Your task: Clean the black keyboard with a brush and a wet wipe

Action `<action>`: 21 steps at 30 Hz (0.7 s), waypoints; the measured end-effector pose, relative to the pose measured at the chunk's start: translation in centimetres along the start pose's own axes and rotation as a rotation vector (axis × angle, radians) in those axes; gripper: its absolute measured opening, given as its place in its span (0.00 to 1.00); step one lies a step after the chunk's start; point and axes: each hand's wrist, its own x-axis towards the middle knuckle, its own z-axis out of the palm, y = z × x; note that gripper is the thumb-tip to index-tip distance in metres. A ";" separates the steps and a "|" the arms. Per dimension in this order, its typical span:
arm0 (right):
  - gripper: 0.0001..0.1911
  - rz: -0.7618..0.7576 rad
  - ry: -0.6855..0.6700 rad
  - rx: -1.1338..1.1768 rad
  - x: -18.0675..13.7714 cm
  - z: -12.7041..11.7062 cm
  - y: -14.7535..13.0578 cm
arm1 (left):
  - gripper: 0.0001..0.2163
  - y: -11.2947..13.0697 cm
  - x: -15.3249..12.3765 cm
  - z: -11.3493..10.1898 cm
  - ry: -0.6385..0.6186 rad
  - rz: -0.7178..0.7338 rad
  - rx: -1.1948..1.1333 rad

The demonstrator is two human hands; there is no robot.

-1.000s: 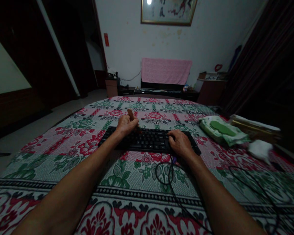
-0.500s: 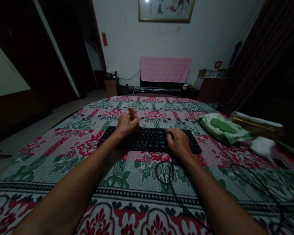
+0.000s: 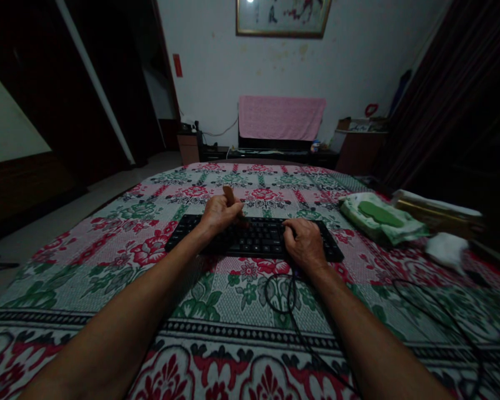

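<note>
A black keyboard point(image 3: 266, 239) lies flat on the patterned tablecloth in front of me. Over its left half, my left hand point(image 3: 221, 214) is closed around a flat brown wooden handle point(image 3: 229, 194), whose upper end sticks up above the fist. The lower end of that tool is mostly behind my fingers, near the keys, so its kind is unclear. My right hand point(image 3: 304, 241) rests on the keyboard's right part with curled fingers gripping it. A black cable point(image 3: 291, 311) loops on the cloth below the keyboard.
To the right lie a green and white wipes pack point(image 3: 379, 216), a gold-coloured box point(image 3: 437, 214) and a crumpled white tissue point(image 3: 446, 250). More dark cable point(image 3: 437, 305) trails at the right. A pink cloth point(image 3: 281, 118) hangs beyond the table point(image 3: 250, 172).
My left hand has shifted slightly to the right along the keyboard with the wooden-handled tool. My right hand and the keyboard stay in place.
</note>
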 end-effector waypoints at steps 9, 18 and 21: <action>0.09 0.032 -0.029 -0.003 0.0 0.1 0.0 | 0.09 2.0 -1.3 1.6 -0.111 -0.015 -0.249; 0.12 0.045 -0.058 0.018 -0.1 0.1 0.0 | 0.10 0.2 -0.6 1.2 0.002 0.123 0.110; 0.12 0.050 -0.057 0.020 -0.1 0.1 0.0 | 0.10 0.6 -0.7 1.3 0.018 0.130 0.057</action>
